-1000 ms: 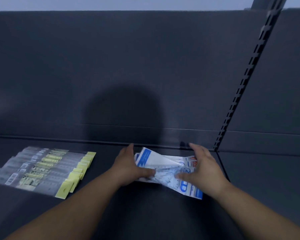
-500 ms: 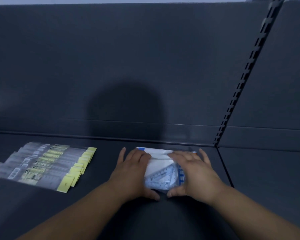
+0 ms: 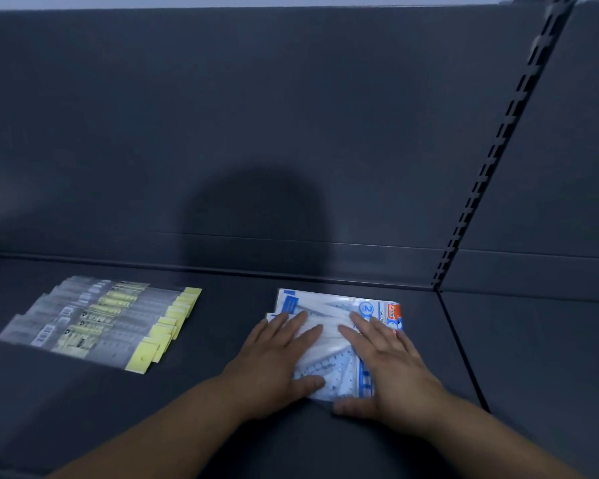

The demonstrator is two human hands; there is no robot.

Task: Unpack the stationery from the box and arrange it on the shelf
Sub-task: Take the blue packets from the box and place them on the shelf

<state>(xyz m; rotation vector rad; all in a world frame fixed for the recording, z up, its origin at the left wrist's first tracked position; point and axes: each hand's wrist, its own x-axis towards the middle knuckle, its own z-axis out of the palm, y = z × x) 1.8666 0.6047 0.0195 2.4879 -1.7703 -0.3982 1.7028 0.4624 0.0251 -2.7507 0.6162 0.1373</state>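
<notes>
Presses down flat on a stack of set-square packets with both hands. Lays the left hand over the stack's left half, fingers straight and slightly spread, thumb along the near edge. Lays the right hand over the right half, fingers straight too and pointing far-left, thumb touching the shelf just in front of the stack. Grips nothing with either hand; both wide and flat.

Pins the stack to the dark shelf, right of middle, near the back panel and just left of the seam between two shelf boards. White and blue print under clear wrap, a red-orange label at the far right corner, packets slightly fanned at the far left corner.

Well apart to the left, flat on the same shelf: a fanned row of ruler packets in clear sleeves, yellow tabs at their right ends. From the seam's far end upward: a slotted upright. On the back panel beyond the hands: a rounded shadow.
</notes>
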